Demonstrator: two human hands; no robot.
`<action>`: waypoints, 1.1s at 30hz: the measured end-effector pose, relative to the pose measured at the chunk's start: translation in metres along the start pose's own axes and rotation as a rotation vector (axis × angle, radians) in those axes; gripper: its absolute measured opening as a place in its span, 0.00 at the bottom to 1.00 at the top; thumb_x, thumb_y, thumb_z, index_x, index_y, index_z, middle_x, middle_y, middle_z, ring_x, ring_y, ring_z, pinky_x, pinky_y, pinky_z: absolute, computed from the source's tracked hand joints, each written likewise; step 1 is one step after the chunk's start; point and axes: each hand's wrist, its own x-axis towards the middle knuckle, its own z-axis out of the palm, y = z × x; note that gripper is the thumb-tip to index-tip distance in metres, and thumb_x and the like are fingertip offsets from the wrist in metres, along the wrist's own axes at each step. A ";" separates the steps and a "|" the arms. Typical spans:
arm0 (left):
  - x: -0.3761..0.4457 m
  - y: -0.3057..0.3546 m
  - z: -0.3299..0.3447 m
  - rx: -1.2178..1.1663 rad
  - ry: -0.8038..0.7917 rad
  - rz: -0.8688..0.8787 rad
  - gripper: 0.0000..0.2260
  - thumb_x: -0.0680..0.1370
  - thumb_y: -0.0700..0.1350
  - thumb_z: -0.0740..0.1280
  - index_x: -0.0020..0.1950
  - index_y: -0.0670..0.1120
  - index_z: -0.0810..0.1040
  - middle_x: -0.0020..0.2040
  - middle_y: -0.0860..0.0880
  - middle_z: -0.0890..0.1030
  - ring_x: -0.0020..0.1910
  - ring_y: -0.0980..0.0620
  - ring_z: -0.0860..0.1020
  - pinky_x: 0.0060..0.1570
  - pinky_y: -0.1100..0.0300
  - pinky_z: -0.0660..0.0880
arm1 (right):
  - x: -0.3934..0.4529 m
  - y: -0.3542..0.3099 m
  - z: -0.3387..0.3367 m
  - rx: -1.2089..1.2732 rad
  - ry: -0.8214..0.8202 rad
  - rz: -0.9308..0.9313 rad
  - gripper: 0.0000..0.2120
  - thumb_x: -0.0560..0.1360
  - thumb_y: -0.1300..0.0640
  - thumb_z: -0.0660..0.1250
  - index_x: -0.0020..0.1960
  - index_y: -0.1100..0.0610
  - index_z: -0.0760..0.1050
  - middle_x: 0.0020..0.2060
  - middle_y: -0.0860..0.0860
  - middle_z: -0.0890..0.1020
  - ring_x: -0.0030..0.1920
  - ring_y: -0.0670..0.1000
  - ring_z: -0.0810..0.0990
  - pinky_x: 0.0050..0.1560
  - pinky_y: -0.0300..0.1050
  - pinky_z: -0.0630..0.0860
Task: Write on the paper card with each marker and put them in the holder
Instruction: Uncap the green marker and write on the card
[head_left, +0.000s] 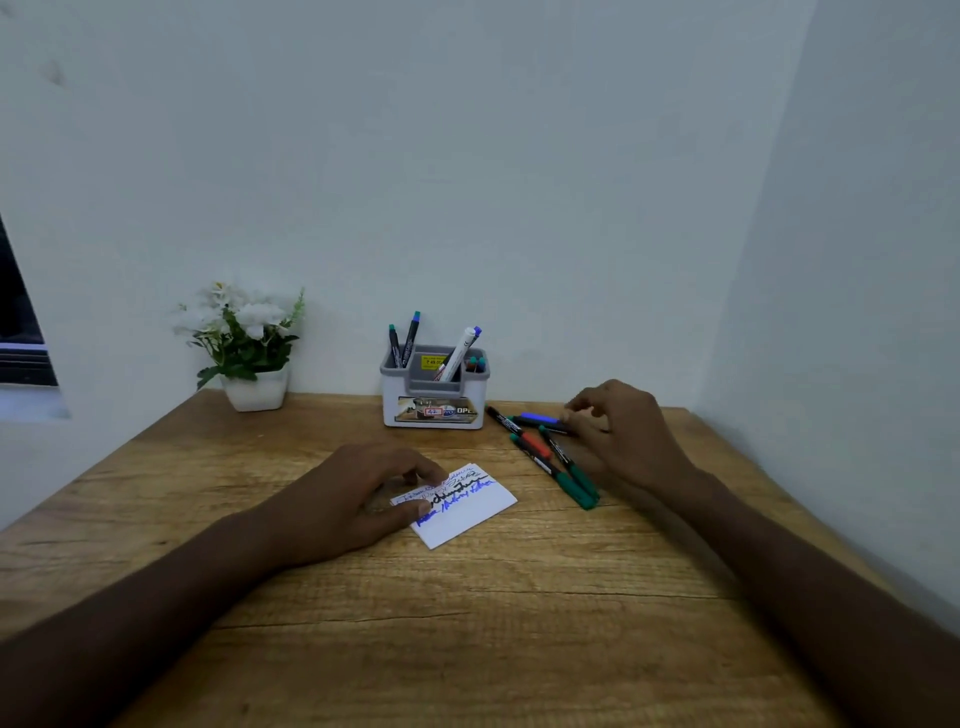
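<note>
step: picking next marker, some already in holder (434, 387) | L hand (363, 499): your fingers flat, pressing paper card (460, 506) to surface (467, 623) | R hand (623, 431): your fingers curled at blue marker (537, 417) in loose pile by holder, grip unclear, can't tell | next: lift one marker clear of others, uncap, write on card's blank part

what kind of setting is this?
Probably a home or office desk corner: a wooden desk against plain walls, a marker holder, a potted artificial plant, and a paper card.
</note>
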 end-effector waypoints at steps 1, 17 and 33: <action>0.000 0.000 0.000 0.004 0.000 0.000 0.15 0.82 0.57 0.69 0.68 0.60 0.78 0.63 0.65 0.81 0.59 0.65 0.78 0.55 0.64 0.75 | -0.003 -0.003 -0.003 0.004 0.010 -0.011 0.09 0.80 0.46 0.73 0.55 0.50 0.87 0.50 0.50 0.83 0.53 0.50 0.81 0.49 0.45 0.76; -0.001 0.015 0.000 -0.190 0.090 0.032 0.20 0.79 0.44 0.74 0.70 0.54 0.76 0.65 0.61 0.77 0.59 0.57 0.82 0.52 0.64 0.81 | -0.022 -0.050 0.007 -0.162 -0.210 0.003 0.07 0.75 0.53 0.75 0.53 0.52 0.83 0.41 0.47 0.85 0.39 0.43 0.79 0.38 0.39 0.75; 0.002 0.033 0.000 -0.019 0.075 -0.044 0.20 0.84 0.62 0.57 0.68 0.55 0.77 0.71 0.60 0.71 0.56 0.64 0.78 0.50 0.66 0.78 | -0.055 -0.110 0.019 1.104 -0.342 0.115 0.08 0.82 0.55 0.71 0.60 0.57 0.82 0.48 0.58 0.90 0.48 0.57 0.91 0.50 0.45 0.87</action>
